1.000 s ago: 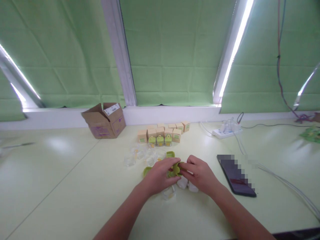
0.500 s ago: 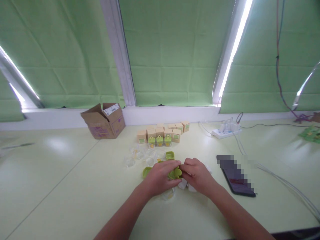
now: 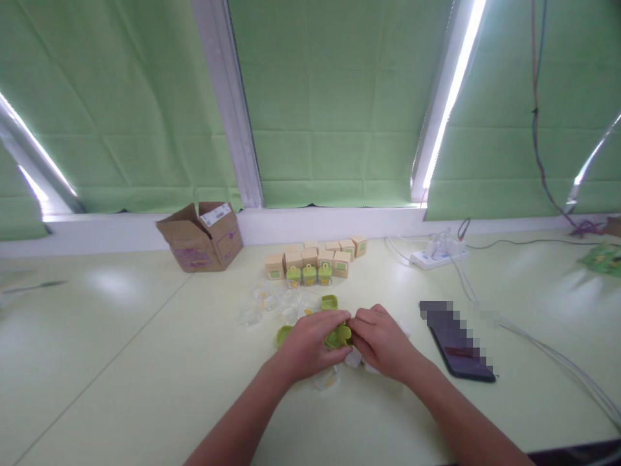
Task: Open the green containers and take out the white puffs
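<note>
- Two hands meet over one green lid (image 3: 339, 336): the left hand (image 3: 308, 346) pinches its near edge, and the right hand (image 3: 381, 340) pinches its right side, fingers curled tight on it.
- Beneath the lid, small clear containers (image 3: 326, 378) lie on the pale table (image 3: 121, 362).
- Left of the lid lies another green lid (image 3: 283, 334); a third (image 3: 329, 301) sits just behind.
- Behind the lid, farther off, three green-capped jars (image 3: 309, 275) stand before a cluster of small tan boxes (image 3: 315, 254).
- Far left of the lid an open cardboard box (image 3: 201, 235) lies tipped; to the right, a phone (image 3: 458, 343).
</note>
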`<state>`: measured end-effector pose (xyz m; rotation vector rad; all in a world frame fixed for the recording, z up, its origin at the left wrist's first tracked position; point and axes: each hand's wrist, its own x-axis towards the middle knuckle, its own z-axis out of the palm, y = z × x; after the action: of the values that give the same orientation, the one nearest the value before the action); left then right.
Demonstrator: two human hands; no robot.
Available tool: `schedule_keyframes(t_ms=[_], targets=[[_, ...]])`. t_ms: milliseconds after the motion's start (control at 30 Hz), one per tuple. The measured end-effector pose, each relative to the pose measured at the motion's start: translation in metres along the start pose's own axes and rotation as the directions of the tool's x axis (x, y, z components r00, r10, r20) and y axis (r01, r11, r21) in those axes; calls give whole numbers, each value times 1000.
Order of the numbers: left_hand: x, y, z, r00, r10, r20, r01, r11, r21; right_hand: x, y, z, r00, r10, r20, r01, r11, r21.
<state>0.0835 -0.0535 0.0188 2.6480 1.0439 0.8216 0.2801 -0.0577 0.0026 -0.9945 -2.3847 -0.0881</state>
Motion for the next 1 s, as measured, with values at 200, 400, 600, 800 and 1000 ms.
schedule_keyframes(t_ms=[200, 400, 600, 800, 1000], targets=[[1, 2, -1, 1000, -22, -4, 22, 999, -27, 1, 1, 2, 1000, -9, -1, 9, 1000, -18], [1, 2, -1, 999, -32, -19, 31, 999, -33, 1, 4, 3, 999, -12, -44, 10, 999, -41], [0, 2, 0, 1000, -17, -23, 17, 1000, -11, 0, 8, 6, 996, -36, -78, 33, 999, -40], [0, 3, 0, 1000, -2, 0, 2, 1000, 7, 0, 7, 3, 996, -68, -59, 66, 997, -35], [1, 2, -1, 999, 25, -31, -24, 1000, 7, 0, 4, -4, 993, -90, -78, 86, 995, -46]])
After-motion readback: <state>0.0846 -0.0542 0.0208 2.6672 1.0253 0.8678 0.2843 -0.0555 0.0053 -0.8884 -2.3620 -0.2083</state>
